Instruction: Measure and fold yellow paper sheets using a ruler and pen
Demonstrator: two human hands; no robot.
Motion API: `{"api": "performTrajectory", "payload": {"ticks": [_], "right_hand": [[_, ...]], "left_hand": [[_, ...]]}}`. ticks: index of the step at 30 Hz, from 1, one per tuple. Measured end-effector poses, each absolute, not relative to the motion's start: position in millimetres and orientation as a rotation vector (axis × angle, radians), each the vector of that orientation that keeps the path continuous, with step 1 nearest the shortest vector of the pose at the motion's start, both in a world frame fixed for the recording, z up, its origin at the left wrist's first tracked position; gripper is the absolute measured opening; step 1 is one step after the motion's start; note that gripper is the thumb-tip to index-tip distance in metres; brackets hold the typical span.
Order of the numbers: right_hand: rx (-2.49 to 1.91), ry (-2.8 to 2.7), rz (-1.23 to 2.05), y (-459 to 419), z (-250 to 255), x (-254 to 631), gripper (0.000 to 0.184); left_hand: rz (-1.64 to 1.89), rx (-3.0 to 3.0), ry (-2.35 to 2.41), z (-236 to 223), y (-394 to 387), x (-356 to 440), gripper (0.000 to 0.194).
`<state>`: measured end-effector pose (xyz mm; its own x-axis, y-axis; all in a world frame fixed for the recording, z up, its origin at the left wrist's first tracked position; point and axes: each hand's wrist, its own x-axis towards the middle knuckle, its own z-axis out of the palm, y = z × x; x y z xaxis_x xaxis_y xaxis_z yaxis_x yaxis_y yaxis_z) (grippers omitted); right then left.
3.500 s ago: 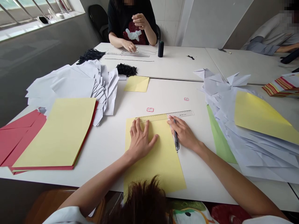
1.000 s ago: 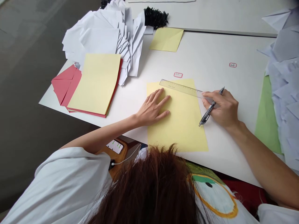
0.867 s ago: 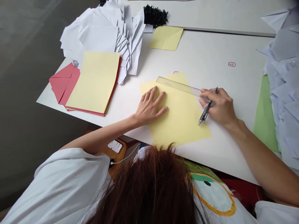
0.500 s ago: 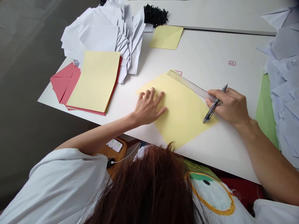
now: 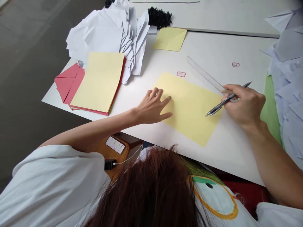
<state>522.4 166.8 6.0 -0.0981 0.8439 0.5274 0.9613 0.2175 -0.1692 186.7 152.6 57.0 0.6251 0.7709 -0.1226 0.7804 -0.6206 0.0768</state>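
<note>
Yellow sheet [image 5: 191,108] flat on white table [image 5: 227,157], turned at a slant, corners pointing away from the table's sides. Left hand [image 5: 151,108] open, fingers [image 5: 155,93] spread, tips at the sheet's left edge, palm off the paper over the tabletop. Right hand [image 5: 243,104] closed around a pen [image 5: 214,110], thumb and fingers pinching the barrel, tip slanting down over the sheet's right part. Clear plastic ruler [image 5: 203,74] off the sheet, just beside its upper right edge, lower end running in under the right hand.

Best handling, by the look of it: fingers pressed firmly across the paper, away from any line being marked, so nothing slides; ruler flat and held down along its length; pen tip kept close against the ruler's edge.

Sheet's lower corner fairly near the table's front edge, so little margin on that side. Small red stamp mark [image 5: 181,74] just above the sheet. Pale yellow paper stack [image 5: 99,82] on red folded paper [image 5: 67,83] to the left, white folded paper pile [image 5: 106,34] behind it. Small yellow square [image 5: 169,38] further up. Green sheet [image 5: 271,107] and white folded paper [image 5: 290,94] beyond the right hand, a stretch of tabletop between.
</note>
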Motion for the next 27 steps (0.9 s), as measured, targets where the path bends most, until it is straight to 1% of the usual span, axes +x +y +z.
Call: {"api": "performTrajectory", "payload": {"ticks": [3, 5, 9, 14, 21, 27], "right_hand": [[-1.581, -1.986, -0.299, 161.7, 5.8, 517.2, 0.033], [-1.538, -2.019, -0.261, 158.7, 4.3, 513.9, 0.033], [-1.458, -2.108, -0.163, 154.1, 1.1, 510.6, 0.026], [-1.354, -2.250, -0.087, 145.3, 0.5, 508.1, 0.018], [-1.333, -2.250, 0.047, 139.3, -2.5, 514.8, 0.024], [-1.292, -2.211, 0.033, 142.7, -3.8, 518.0, 0.027]], "left_hand": [[-0.073, 2.784, 0.883, 51.8, 159.1, 176.9, 0.063], [-0.061, 2.758, 0.833, 43.9, 157.7, 175.1, 0.067], [-0.032, 2.716, 1.008, 31.4, 143.5, 185.3, 0.074], [-0.040, 2.693, 1.184, 29.3, 126.7, 205.2, 0.076], [0.068, 2.567, 1.341, 25.2, 99.5, 222.5, 0.071], [0.174, 2.511, 1.426, 15.4, 75.5, 233.1, 0.063]]}}
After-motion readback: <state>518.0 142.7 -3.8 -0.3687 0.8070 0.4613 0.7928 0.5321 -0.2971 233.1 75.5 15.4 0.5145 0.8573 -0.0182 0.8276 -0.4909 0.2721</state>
